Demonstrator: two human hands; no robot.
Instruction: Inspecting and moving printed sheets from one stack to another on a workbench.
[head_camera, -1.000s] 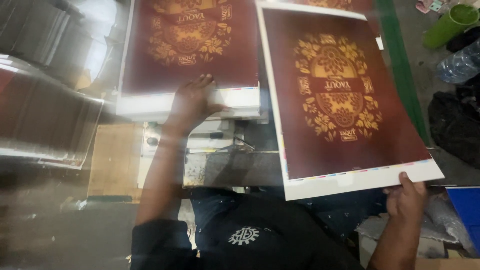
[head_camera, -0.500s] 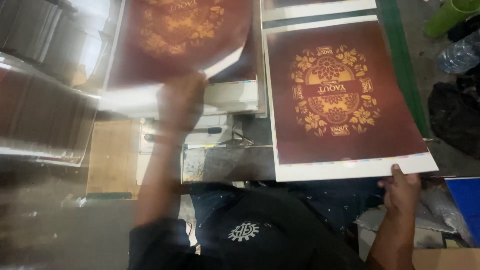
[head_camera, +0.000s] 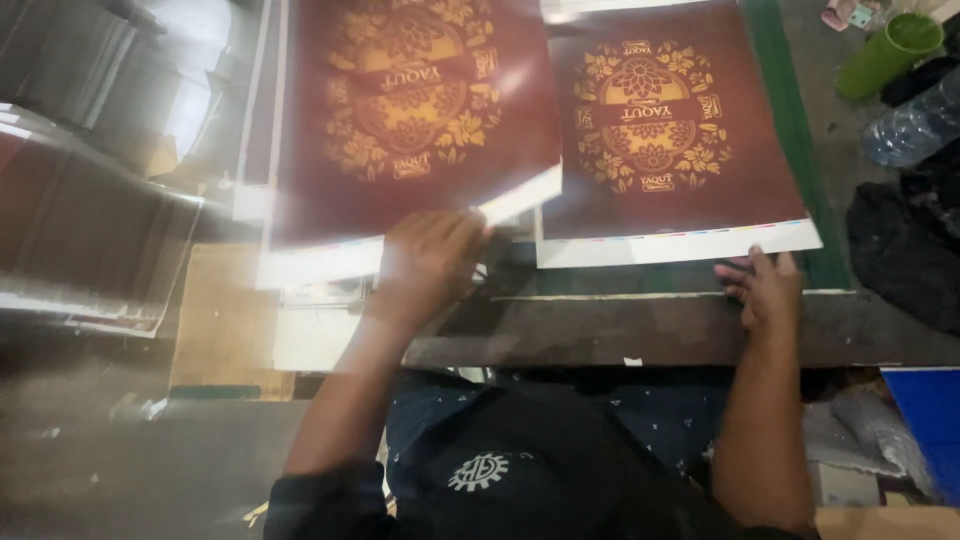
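My left hand (head_camera: 428, 268) grips the lower edge of a dark red printed sheet (head_camera: 410, 130) with a gold flower emblem. That sheet is lifted and curls up off the stack of sheets (head_camera: 262, 180) on the left. A second sheet of the same kind (head_camera: 665, 150) lies flat on the green-edged table (head_camera: 640, 325) to the right. My right hand (head_camera: 762, 290) rests on the table just below that sheet's white lower margin, fingers spread, holding nothing. The left hand is motion-blurred.
A green cup (head_camera: 888, 52) and a clear plastic bottle (head_camera: 915, 125) stand at the far right, above a black bag (head_camera: 905, 255). Shiny metal plates (head_camera: 80, 230) lean at the left, next to a wooden board (head_camera: 225, 320). A blue object (head_camera: 928, 420) lies at the lower right.
The right sheet went from held in the air to lying flat, and my right hand let go of it. My left hand took the top sheet off the left stack and swung it rightward.
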